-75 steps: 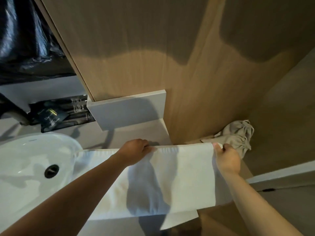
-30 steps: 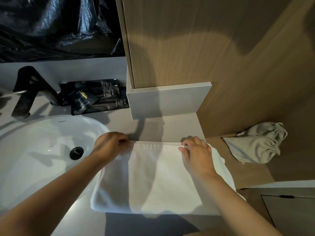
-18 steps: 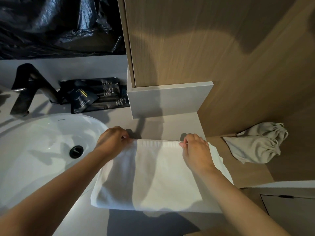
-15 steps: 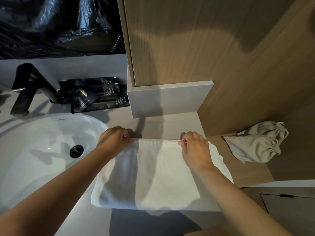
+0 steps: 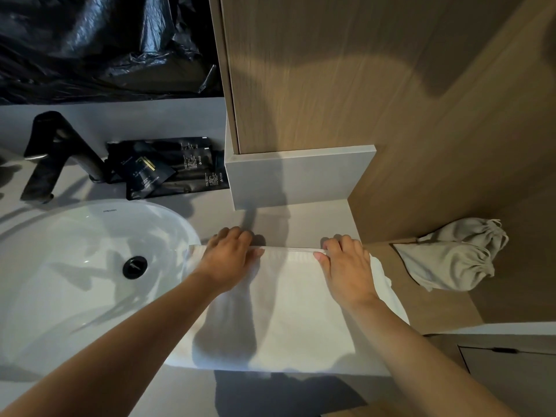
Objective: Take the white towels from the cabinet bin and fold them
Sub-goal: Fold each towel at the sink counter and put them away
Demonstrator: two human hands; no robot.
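1. both hands pinch the far edge of the white towel [image 5: 285, 311]: left hand [image 5: 231, 260] near its left end, right hand [image 5: 346, 266] near its right, thumbs on top, fingers curled over the hem.
2. towel lies folded flat on the grey counter [image 5: 316, 218], between the sink [image 5: 75, 266] and a beige drawstring bag [image 5: 451, 260].
3. likely reason for the two-point grip: keeps the stacked edges aligned and taut for the next fold.
4. risk: left end sits at the sink rim and could slip in.
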